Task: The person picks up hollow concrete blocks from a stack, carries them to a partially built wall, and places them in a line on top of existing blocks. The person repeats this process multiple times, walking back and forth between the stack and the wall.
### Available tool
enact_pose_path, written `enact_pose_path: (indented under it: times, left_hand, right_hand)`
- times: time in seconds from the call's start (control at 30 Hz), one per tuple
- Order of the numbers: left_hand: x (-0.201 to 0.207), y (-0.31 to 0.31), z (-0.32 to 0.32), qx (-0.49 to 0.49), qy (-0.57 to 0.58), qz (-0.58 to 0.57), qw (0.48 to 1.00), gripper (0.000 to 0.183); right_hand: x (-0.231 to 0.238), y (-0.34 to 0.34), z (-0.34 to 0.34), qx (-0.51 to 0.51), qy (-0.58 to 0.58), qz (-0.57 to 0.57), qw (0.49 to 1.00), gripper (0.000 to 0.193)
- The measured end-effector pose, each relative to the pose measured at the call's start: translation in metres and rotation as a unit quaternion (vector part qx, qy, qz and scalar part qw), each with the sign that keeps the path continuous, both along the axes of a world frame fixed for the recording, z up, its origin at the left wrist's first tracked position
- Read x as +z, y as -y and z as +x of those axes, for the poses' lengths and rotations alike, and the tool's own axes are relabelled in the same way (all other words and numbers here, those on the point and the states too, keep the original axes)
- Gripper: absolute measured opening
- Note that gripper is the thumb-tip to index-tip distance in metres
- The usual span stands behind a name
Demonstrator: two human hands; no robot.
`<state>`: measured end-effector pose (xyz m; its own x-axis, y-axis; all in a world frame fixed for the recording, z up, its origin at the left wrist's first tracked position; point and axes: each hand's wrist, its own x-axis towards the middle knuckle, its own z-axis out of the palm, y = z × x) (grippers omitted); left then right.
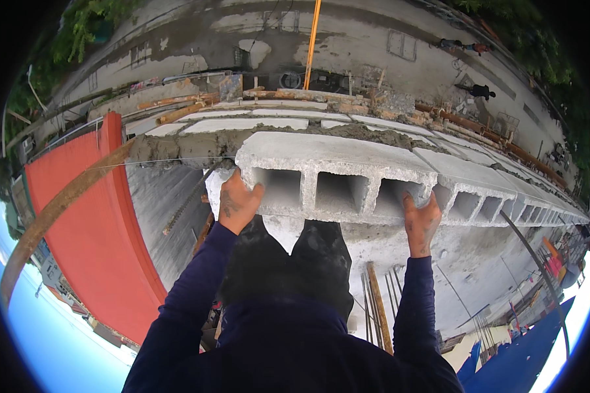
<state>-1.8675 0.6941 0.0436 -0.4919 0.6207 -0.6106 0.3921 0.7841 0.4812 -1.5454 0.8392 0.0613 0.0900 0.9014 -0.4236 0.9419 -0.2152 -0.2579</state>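
Note:
A grey concrete hollow block lies on the wall top in front of me, its hollow openings facing me. My left hand is closed on its left end, the thumb at the first opening and the other fingers out of sight. At the right end, my right hand grips it the same way, thumb by the last opening. The block's right end meets a row of similar blocks running off to the right. Wet mortar lies to the left of the block and along its far side.
A red wall rises at the left, with a curved brown pole across it. Steel bars and a wooden post stand below right. Beyond the wall, far below, runs a street with people. A thin string stretches left.

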Motion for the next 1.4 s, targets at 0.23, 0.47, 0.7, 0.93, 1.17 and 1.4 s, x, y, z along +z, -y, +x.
enact_pose_path:
  times: [0.23, 0.47, 0.7, 0.93, 1.17, 1.4]
  left_hand:
    - [-0.002, 0.000, 0.001, -0.016, -0.014, -0.011, 1.000, 0.042]
    - [-0.002, -0.003, 0.001, -0.020, -0.012, -0.026, 0.999, 0.040]
    - [0.004, -0.004, 0.002, -0.013, -0.013, 0.003, 1.000, 0.039]
    - [0.001, -0.003, 0.003, 0.002, -0.008, -0.042, 0.999, 0.041]
    - [-0.006, 0.003, 0.003, -0.012, 0.003, 0.008, 1.000, 0.044]
    - [-0.010, 0.002, -0.008, -0.056, 0.026, -0.043, 0.997, 0.067]
  right_hand:
    - [-0.004, 0.003, 0.002, 0.078, 0.001, 0.077, 0.994, 0.057]
    - [-0.008, 0.002, 0.007, 0.044, 0.015, 0.015, 0.999, 0.059]
    - [-0.004, 0.005, 0.003, 0.015, 0.000, 0.002, 1.000, 0.056]
    - [-0.008, 0.006, 0.006, 0.049, 0.009, 0.036, 0.998, 0.054]
    - [-0.007, 0.002, 0.006, 0.038, 0.015, 0.010, 0.999, 0.056]
    - [0.001, -0.003, 0.003, 0.057, 0.034, -0.008, 0.998, 0.061]
